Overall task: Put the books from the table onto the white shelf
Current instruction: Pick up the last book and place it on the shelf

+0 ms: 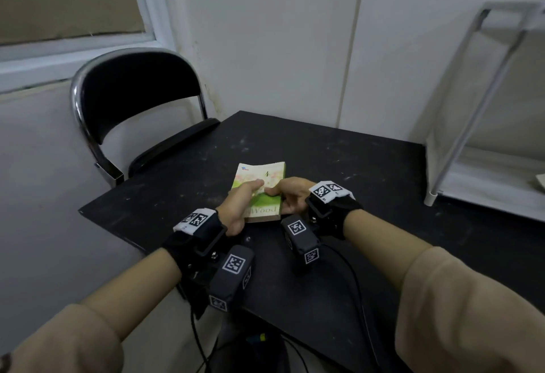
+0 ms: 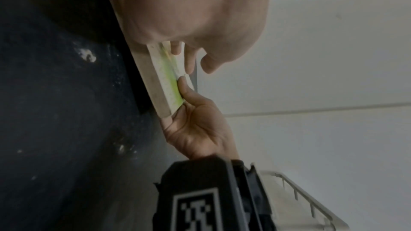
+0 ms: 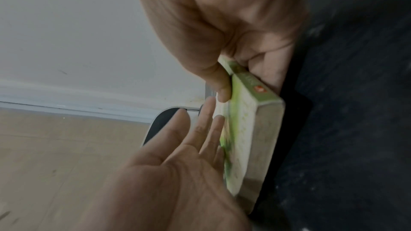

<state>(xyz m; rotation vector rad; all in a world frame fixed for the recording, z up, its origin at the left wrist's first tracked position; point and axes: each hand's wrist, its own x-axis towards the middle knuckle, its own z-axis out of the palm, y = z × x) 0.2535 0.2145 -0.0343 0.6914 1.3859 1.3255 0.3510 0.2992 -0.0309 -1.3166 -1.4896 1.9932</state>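
Observation:
One book (image 1: 262, 175) with a green and white cover lies on the black table (image 1: 354, 172), near its front edge. My right hand (image 1: 287, 195) grips the book's right edge, thumb on the cover and fingers under it, which the right wrist view (image 3: 224, 87) shows closely. My left hand (image 1: 244, 198) rests on the left part of the cover with straight fingers (image 3: 209, 126). In the left wrist view the book (image 2: 162, 83) is seen edge-on between both hands. The white shelf (image 1: 483, 101) stands at the table's right side.
A black chair with a chrome frame (image 1: 135, 92) stands at the table's left corner. A pale wall runs behind the table. Something flat and pale (image 1: 541, 181) lies on the shelf's lower board, cut off by the frame edge. Cables hang below the table's front edge.

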